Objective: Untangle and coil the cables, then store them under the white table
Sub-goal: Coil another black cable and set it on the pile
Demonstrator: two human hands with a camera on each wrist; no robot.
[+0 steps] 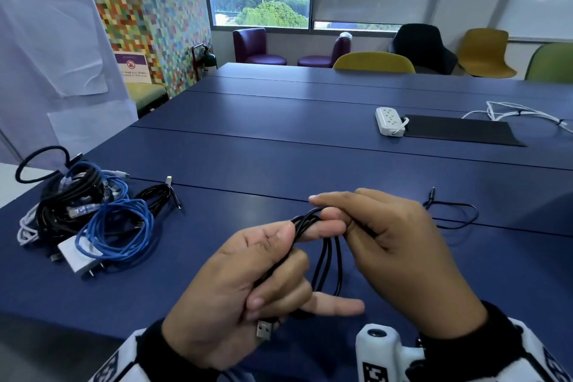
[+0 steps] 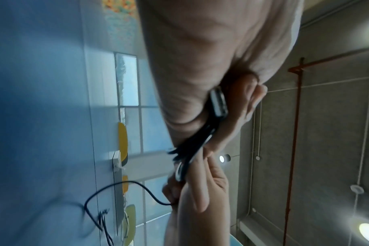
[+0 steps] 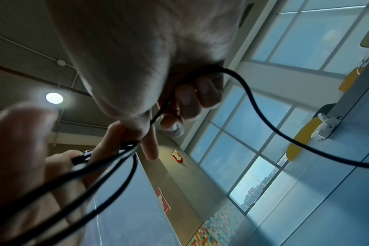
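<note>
Your left hand (image 1: 245, 282) grips a thin black cable (image 1: 328, 260) in several loops, fingers curled round the bundle; the metal USB plug (image 1: 264, 329) pokes out below the palm, and the little finger sticks out straight. Your right hand (image 1: 400, 257) pinches the same cable just beside the left fingers, at the top of the loops; the free tail (image 1: 455, 215) runs out past the right hand and lies on the blue desk (image 1: 279, 139), its small end plug beyond it.

Handling, as judged: the cable is light, limp and smooth; loops will spring open or slip if the left grip eases; take hold at the crossing where all the loops meet, not at the plug, and feed the tail through the right fingers with light tension.

Well off to the left of your left hand lies the remaining tangle (image 1: 83, 205): black, white and blue cables with a white charger (image 1: 79, 257); a small black coil (image 1: 159, 194) sits just beside it. Far beyond the right fingers sit a white power strip (image 1: 390, 120) and a dark mat (image 1: 459, 130).

Coiling appears well along; storage is not yet done.
</note>
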